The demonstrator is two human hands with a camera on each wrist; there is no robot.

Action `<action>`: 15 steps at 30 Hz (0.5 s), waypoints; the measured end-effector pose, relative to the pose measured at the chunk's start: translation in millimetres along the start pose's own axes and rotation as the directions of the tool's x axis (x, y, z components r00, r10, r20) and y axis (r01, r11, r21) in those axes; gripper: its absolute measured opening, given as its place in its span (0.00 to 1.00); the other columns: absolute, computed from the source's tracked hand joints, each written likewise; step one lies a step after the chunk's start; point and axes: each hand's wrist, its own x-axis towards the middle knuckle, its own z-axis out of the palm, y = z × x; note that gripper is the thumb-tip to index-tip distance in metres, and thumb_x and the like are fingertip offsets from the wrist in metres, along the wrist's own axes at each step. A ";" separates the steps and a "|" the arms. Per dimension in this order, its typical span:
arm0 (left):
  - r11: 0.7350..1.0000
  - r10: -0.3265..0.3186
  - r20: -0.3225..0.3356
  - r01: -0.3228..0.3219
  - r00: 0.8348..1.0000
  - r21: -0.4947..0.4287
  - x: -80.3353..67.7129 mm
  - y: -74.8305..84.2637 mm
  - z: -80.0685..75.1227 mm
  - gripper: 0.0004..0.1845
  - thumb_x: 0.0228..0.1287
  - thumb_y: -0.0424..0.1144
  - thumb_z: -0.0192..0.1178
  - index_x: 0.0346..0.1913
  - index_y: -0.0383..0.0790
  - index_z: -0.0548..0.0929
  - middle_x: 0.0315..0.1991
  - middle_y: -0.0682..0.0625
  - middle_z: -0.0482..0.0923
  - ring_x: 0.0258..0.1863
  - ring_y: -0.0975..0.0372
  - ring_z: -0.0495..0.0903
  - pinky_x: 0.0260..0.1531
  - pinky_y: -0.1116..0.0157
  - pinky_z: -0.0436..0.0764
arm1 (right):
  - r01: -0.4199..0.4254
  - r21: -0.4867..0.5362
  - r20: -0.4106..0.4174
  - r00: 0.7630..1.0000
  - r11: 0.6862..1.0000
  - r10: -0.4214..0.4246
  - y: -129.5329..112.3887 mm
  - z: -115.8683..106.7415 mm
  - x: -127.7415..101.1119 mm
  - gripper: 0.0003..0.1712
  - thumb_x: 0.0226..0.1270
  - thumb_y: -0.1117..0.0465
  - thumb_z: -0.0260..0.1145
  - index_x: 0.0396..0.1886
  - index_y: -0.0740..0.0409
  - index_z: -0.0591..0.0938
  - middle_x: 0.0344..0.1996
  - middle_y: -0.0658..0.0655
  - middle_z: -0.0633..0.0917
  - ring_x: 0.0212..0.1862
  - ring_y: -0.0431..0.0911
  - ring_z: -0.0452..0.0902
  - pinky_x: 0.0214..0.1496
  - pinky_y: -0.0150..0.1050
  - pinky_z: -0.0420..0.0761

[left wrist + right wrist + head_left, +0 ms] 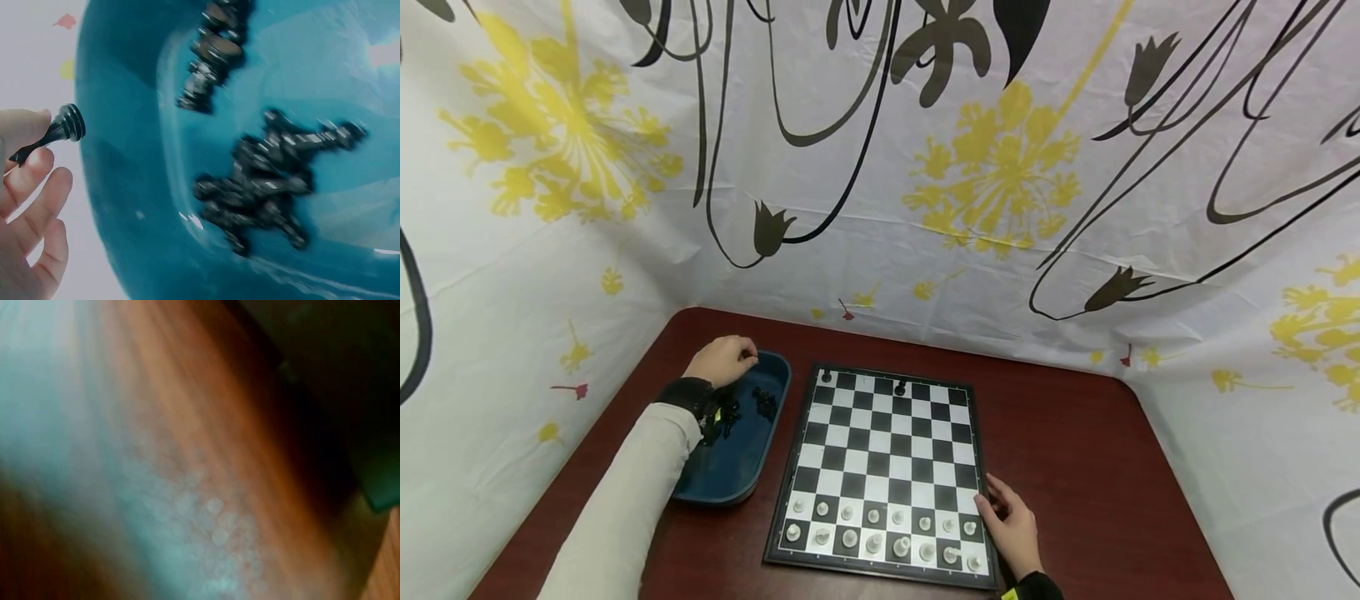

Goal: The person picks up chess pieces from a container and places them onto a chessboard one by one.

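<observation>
left hand, left of centre in the head view, hovers over the far end of the blue tray; thumb and forefinger pinch a black chess piece, other fingers loosely spread. the piece is glossy, turned, with a ringed round base. in the tray, smooth and rounded, lie two heaps of black pieces. right hand, lower right, rests flat with relaxed fingers on the near right edge of the chessboard, holding nothing. white pieces fill the two near rows; two black pieces stand on the far row. the table is dark reddish wood; a white sheet printed with yellow flowers and black stems encloses it.
</observation>
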 end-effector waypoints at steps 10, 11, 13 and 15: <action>0.997 0.074 0.036 -0.074 0.997 -0.010 27.3 41.0 1.6 0.10 0.58 0.41 0.61 0.41 0.42 0.79 0.26 0.52 0.75 0.24 0.62 0.71 0.24 0.65 0.69 | 0.040 -0.008 -0.029 0.999 0.999 -0.040 1.6 1.3 0.3 0.23 0.52 0.59 0.70 0.49 0.60 0.80 0.32 0.54 0.85 0.25 0.33 0.70 0.27 0.29 0.70; 0.997 0.080 0.039 -0.079 0.996 -0.009 29.3 46.9 1.5 0.10 0.58 0.41 0.61 0.41 0.42 0.80 0.27 0.52 0.76 0.24 0.62 0.72 0.24 0.64 0.70 | 0.041 -0.006 -0.030 0.999 0.999 -0.041 1.4 1.1 0.4 0.23 0.52 0.59 0.70 0.49 0.60 0.80 0.32 0.54 0.85 0.24 0.34 0.70 0.27 0.29 0.70; 0.996 0.094 0.051 -0.094 0.994 -0.009 32.8 57.3 2.3 0.10 0.59 0.41 0.60 0.42 0.42 0.80 0.28 0.51 0.76 0.25 0.61 0.72 0.25 0.64 0.70 | 0.037 -0.004 -0.027 0.999 0.999 -0.037 1.4 0.8 0.5 0.23 0.52 0.59 0.70 0.49 0.59 0.80 0.32 0.54 0.85 0.25 0.34 0.70 0.28 0.29 0.70; 0.994 0.106 0.064 -0.106 0.992 -0.004 36.7 66.6 4.4 0.10 0.60 0.41 0.59 0.42 0.41 0.80 0.28 0.51 0.77 0.25 0.61 0.72 0.25 0.64 0.71 | 0.023 -0.005 -0.015 1.000 1.000 -0.023 0.9 0.4 0.7 0.23 0.52 0.58 0.70 0.50 0.58 0.80 0.33 0.53 0.85 0.25 0.34 0.70 0.29 0.30 0.70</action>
